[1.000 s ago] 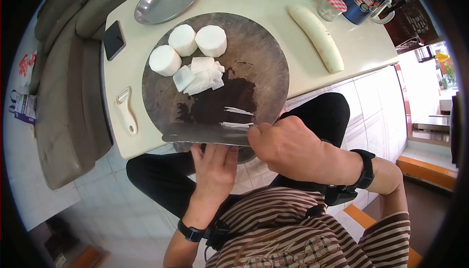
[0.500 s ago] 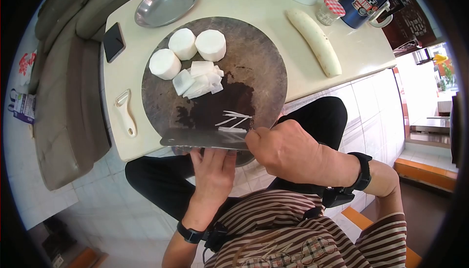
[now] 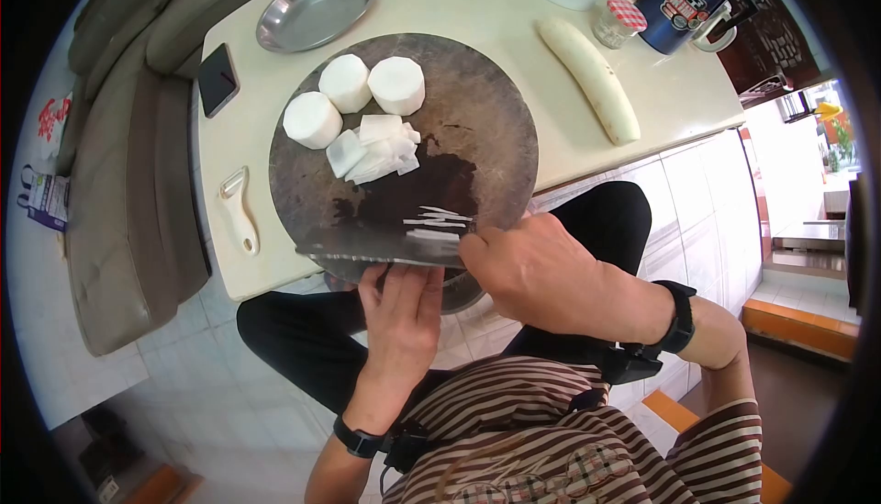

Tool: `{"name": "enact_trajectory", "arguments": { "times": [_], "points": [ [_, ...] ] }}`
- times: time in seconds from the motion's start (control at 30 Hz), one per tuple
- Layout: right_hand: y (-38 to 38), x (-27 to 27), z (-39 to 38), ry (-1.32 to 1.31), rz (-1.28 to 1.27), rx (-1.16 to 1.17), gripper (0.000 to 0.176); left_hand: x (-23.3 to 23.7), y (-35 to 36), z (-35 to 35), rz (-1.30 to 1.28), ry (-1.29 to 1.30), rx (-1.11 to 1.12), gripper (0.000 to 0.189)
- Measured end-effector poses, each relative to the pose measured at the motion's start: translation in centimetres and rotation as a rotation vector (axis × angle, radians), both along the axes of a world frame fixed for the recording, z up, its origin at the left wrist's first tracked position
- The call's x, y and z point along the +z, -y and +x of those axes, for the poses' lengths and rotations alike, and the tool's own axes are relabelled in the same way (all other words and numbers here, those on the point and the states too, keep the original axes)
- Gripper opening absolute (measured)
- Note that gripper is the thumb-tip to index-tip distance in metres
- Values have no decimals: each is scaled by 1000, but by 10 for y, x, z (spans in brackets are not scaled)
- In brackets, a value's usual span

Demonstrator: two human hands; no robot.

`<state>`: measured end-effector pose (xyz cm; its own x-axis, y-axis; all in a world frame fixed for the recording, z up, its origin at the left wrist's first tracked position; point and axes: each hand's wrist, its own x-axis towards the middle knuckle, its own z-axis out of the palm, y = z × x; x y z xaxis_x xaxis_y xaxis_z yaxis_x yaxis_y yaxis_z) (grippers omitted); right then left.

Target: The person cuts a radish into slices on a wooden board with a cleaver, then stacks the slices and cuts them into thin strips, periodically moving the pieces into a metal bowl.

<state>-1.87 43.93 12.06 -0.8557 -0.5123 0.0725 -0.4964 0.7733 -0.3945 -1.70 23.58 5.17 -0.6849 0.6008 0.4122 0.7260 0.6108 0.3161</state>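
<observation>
My right hand [image 3: 528, 270] is wrapped round the handle of a cleaver [image 3: 381, 252] at the near edge of a round cutting board [image 3: 496, 128]. The blade lies across the board, blurred along its edge. Close against the blade's near side is my left hand [image 3: 401, 316], fingers together and bent, with the tips and whatever they press hidden. Thin white radish strips [image 3: 436, 217] rest just beyond the blade. Farther up sit a pile of thin radish slices [image 3: 376, 151] and three thick peeled radish chunks [image 3: 397, 84].
A peeler [image 3: 238, 212] and a phone [image 3: 217, 80] lie left of the board on the pale table [image 3: 486, 8]. Behind is a steel dish [image 3: 317, 10]. A whole white radish [image 3: 589, 80], a jar with a checked lid [image 3: 619, 22] and a blue flask [image 3: 686, 4] are at the right.
The cleaver's blade has tilted and shifted slightly, showing its edge side more. Strips beyond it now lie closer together. My left hand stays nearly in place.
</observation>
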Motion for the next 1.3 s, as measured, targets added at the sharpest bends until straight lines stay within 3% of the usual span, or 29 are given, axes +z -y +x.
{"name": "enact_trajectory", "arguments": {
  "times": [0.1, 0.17, 0.5, 0.6, 0.67, 0.9, 1.1, 1.17, 1.3],
  "points": [
    [0, 5, 7, 35, 22, 24, 19, -2, 2, 0, 15, 31, -22, 25],
    [2, 5, 6, -14, 88, 26, 9, -2, 3, -1, 21, 30, -47, 15],
    [5, -1, -2, -53, 36, 10, 9, 1, 0, 0, -24, -18, -2, 19],
    [1, 2, 5, -26, 0, 4, 19, -1, 1, 1, -12, -21, -2, 20],
    [3, 8, 9, 29, 82, 21, 10, -2, 4, 2, -19, 11, -25, 20],
    [7, 6, 6, -7, 111, 46, 9, -4, 4, 3, 0, 40, -21, 19],
    [10, -3, -1, -13, 80, 30, 12, -3, 0, 4, 15, 1, 5, 20],
    [3, -7, 1, -33, -47, 11, 20, -1, -2, 5, 5, -6, 38, 18],
    [1, 5, 10, 15, 8, 27, 20, -4, 1, 6, 22, 2, 22, 19]
  ]
}}
